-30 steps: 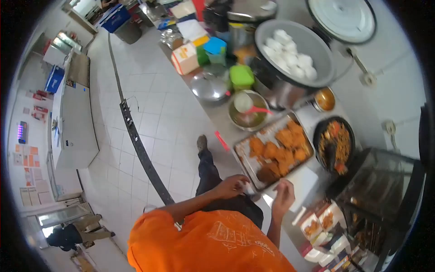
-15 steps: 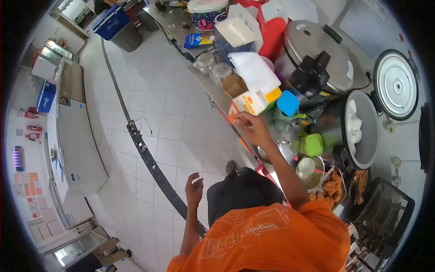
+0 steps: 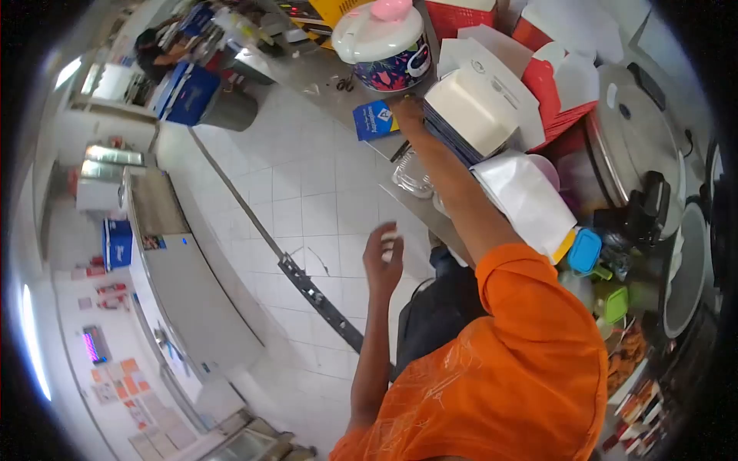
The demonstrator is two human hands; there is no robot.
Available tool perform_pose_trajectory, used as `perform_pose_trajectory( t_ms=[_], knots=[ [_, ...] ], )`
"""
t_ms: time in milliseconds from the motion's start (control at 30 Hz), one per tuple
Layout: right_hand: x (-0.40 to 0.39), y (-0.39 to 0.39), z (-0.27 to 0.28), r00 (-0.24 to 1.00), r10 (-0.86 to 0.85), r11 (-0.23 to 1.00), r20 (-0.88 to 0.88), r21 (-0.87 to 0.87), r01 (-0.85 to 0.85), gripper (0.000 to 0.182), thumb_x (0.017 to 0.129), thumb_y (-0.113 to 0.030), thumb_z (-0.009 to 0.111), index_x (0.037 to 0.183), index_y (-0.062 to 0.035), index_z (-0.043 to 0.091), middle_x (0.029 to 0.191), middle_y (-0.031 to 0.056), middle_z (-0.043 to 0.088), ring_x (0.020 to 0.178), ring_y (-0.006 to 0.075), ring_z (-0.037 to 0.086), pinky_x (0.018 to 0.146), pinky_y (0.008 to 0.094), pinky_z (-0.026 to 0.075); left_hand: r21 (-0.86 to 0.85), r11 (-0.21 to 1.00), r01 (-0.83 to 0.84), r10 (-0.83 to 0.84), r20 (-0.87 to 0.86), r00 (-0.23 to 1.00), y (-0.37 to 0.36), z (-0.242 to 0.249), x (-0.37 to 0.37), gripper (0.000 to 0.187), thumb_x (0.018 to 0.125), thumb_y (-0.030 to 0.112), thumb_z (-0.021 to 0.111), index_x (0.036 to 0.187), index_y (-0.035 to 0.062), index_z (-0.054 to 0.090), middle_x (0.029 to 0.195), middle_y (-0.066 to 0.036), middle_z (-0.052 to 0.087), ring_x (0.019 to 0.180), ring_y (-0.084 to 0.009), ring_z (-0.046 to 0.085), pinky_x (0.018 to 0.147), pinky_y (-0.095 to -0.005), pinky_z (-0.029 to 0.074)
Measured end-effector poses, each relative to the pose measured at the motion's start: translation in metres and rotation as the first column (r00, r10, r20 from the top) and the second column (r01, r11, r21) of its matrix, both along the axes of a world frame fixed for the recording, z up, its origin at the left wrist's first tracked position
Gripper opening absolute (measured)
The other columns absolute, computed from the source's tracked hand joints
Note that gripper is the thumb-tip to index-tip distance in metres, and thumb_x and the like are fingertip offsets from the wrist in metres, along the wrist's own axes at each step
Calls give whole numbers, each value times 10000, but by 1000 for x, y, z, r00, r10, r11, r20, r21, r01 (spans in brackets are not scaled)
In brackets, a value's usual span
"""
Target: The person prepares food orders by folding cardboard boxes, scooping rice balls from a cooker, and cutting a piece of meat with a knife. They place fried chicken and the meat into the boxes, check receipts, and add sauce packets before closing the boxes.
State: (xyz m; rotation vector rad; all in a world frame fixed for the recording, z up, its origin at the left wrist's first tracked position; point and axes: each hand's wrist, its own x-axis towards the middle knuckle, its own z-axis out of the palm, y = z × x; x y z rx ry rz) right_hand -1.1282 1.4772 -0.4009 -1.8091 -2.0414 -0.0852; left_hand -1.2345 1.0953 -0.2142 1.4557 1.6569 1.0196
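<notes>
My right hand (image 3: 410, 115) reaches far forward over the counter and is at the yellow end of a blue-and-yellow packet (image 3: 376, 121). Its fingers are blurred and partly hidden, so their grip does not show. Just right of that hand stands a stack of food boxes with a white open tray (image 3: 475, 111) on top. A clear plastic container (image 3: 413, 175) sits below my right forearm. My left hand (image 3: 383, 257) hangs in the air over the floor beside the counter, its fingers loosely bent and apart, with nothing in them.
A white-lidded flowered pot (image 3: 382, 48) and scissors (image 3: 344, 84) are beyond the packet. Red boxes (image 3: 560, 96) and a large lidded steel cooker (image 3: 638, 146) stand right. A blue cooler (image 3: 190, 94) rests on a grey bin (image 3: 231, 111); another person (image 3: 156, 58) is nearby.
My right hand has moved forward along the counter, from beside the orange-and-white box to the blue-and-yellow packet. My left hand has also moved forward, and the view has shifted.
</notes>
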Motion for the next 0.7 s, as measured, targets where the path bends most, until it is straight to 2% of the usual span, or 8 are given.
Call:
perform_pose_trajectory(
  t_ms=[67,167,233,367,467,567,633,700],
  knots=[
    [8,7,-11,993,-14,995,119,-96,25,186,882,-173,566,892,-122,744,1018,97,694,957,293,672,735,432,549,-12,998,68,-68,-42,997,69,-4,0,276,865,35,637,1138,38,594,1089,-112,642,890,-212,647,714,-307,525],
    [18,-14,55,989,0,969,145,-243,36,205,864,-173,560,926,-76,729,910,141,711,877,282,700,731,414,570,93,968,235,-211,-217,953,172,-61,-15,444,779,72,706,1191,46,543,1127,-147,614,1003,-308,608,823,-394,514],
    [17,-23,77,998,-61,953,13,-298,62,230,864,-164,548,800,-53,739,915,143,710,893,295,693,752,421,564,126,950,286,-221,-375,900,239,-74,-8,654,725,176,765,1295,59,466,1285,-169,532,1202,-342,507,988,-450,429],
    [11,-21,96,999,-20,897,-45,-442,-2,202,852,-144,548,893,-36,713,916,162,696,922,336,672,768,452,555,166,894,417,-253,-581,774,334,-129,-9,894,711,351,795,1447,113,345,1477,-121,386,1363,-312,365,1068,-520,335],
    [13,-17,83,977,-16,971,-215,-235,-36,193,826,-106,566,964,-2,650,932,192,677,891,380,661,754,484,542,-69,823,564,-472,-636,610,369,-153,-15,929,715,471,724,1482,150,309,1594,-81,194,1458,-348,190,1115,-650,141],
    [24,-20,131,952,30,1000,-304,10,-28,168,823,-56,551,970,22,579,956,208,668,843,419,646,726,510,528,17,844,536,-385,-675,629,371,-170,-18,871,735,530,675,1460,157,368,1595,-86,185,1462,-358,167,1128,-641,104],
    [27,-33,172,871,-146,945,-469,194,263,69,870,-28,550,903,31,538,861,173,665,744,357,670,673,471,525,21,821,570,-382,-721,578,369,-173,-22,823,751,535,652,1433,145,408,1575,-102,235,1455,-369,179,1129,-641,82],
    [33,-45,216,787,-129,891,-604,278,360,79,892,-40,564,889,24,518,812,145,647,701,284,663,628,421,520,20,795,607,-381,-762,524,365,-175,-22,779,767,539,630,1407,134,449,1555,-117,285,1449,-380,192,1131,-642,60]
  ],
)
